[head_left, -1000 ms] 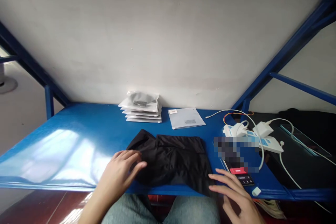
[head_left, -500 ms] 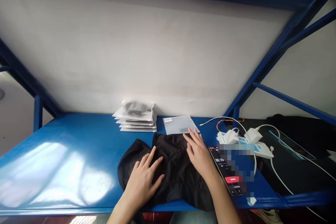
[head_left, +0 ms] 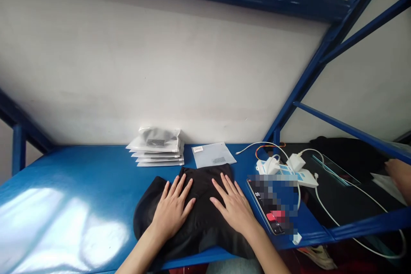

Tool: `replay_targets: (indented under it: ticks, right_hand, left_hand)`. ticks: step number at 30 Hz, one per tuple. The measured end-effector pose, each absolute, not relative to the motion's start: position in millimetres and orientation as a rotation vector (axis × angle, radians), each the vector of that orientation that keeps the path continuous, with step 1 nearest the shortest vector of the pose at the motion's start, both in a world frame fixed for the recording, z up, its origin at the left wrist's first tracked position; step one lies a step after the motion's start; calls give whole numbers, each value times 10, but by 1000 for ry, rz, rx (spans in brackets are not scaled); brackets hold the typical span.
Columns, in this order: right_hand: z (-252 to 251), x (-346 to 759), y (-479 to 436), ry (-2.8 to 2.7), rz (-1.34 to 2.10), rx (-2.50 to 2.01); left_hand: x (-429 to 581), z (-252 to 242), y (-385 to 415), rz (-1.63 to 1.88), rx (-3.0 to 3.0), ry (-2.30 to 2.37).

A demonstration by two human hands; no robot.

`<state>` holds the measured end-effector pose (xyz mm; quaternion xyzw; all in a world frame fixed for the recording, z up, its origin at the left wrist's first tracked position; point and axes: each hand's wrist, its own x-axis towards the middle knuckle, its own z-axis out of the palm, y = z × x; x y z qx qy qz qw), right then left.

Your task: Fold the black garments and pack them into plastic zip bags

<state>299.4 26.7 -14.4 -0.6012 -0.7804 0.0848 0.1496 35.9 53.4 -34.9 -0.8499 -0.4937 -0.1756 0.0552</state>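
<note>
A black garment lies spread on the blue tabletop, its lower part reaching over the front edge. My left hand rests flat on the left part of the cloth, fingers spread. On the right part lies my right hand, also flat with its fingers apart. Neither hand grips the fabric. Just behind the garment is a flat translucent zip bag with a small white label. To its left stands a stack of zip bags, the top one holding something dark.
A phone, partly blurred out, lies right of my right hand. Behind it sits a white power strip with chargers and cables. Blue metal bars frame the space. Another person's arm shows at the right edge.
Both hands now lie flatter, fingers more spread. The garment's top edge looks straighter and smoother. The view has shifted, and another person's arm has appeared at the right.
</note>
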Motion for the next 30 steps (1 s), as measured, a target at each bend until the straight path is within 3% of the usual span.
replay_targets:
  ticks: [10, 20, 27, 30]
  right_hand:
    - [-118, 2679, -243, -2290, 309, -1598]
    - [-154, 2810, -322, -2263, 352, -1633]
    - [318, 2685, 196, -2094, 373, -1463]
    - [561, 2475, 757, -2051, 381, -1294]
  left_hand:
    - [405, -275, -130, -459, -2445, -1649]
    - [165, -234, -125, -461, -2532, -1735]
    - [-175, 325, 781, -1103, -2530, -1652]
    - [-358, 527, 1348, -1056, -2439, -1464]
